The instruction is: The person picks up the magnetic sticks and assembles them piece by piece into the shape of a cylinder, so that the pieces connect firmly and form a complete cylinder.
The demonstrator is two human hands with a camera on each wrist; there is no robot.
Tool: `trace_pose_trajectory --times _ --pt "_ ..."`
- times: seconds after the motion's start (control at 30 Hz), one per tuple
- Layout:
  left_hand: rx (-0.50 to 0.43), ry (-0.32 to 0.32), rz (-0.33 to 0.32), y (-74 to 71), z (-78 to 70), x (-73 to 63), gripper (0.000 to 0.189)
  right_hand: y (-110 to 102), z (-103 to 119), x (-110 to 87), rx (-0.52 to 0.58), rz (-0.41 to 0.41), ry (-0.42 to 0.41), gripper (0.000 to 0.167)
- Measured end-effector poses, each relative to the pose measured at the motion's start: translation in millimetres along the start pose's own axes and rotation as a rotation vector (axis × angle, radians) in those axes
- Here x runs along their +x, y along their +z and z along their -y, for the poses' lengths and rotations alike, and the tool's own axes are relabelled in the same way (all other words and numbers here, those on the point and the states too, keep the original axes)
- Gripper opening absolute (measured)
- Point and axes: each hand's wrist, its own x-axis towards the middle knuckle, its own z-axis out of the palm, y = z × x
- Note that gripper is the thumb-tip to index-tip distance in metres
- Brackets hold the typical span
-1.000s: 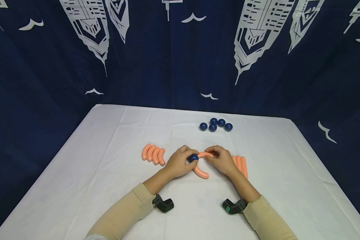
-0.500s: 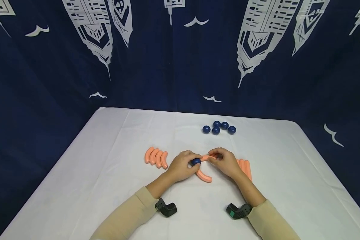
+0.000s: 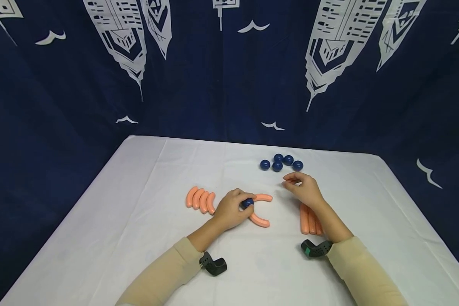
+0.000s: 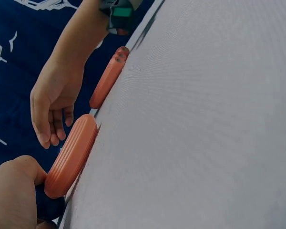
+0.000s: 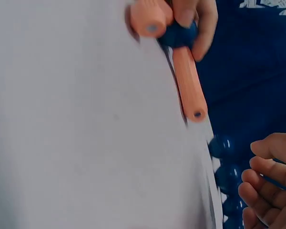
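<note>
My left hand (image 3: 229, 209) grips a dark blue ball (image 3: 247, 203) between thumb and fingers, low over the white table. Two curved orange pieces stick out from this ball to the right, an upper curved piece (image 3: 263, 197) and a lower curved piece (image 3: 260, 220). In the right wrist view a small hole shows in the end of one orange piece (image 5: 189, 88). My right hand (image 3: 305, 188) is apart from them, loosely bent and holding nothing. It hovers just in front of a group of blue balls (image 3: 277, 166). The left wrist view shows its fingers hanging relaxed.
A row of several curved orange pieces (image 3: 196, 198) lies left of my left hand. Straight orange sticks (image 3: 304, 219) lie side by side under my right forearm, partly hidden. A dark blue printed curtain (image 3: 222, 85) hangs behind the white table (image 3: 168, 263).
My right hand has let go of the upper curved orange piece and moved right and away towards the loose balls. My left hand still grips its ball in about the same place.
</note>
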Motion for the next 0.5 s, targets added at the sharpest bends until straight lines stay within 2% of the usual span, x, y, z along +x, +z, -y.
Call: trace_pose_trajectory --times 0.27,0.5 --pt "-0.011 -0.025 -0.024 0.3 1.3 0.2 0.031 -16 -13 16.3 -0.030 -0.040 0.035 0.027" --pt "-0.025 -0.038 -0.018 0.7 1.7 0.1 0.031 -23 -26 32.6 -0.036 -0.122 0.100 0.028"
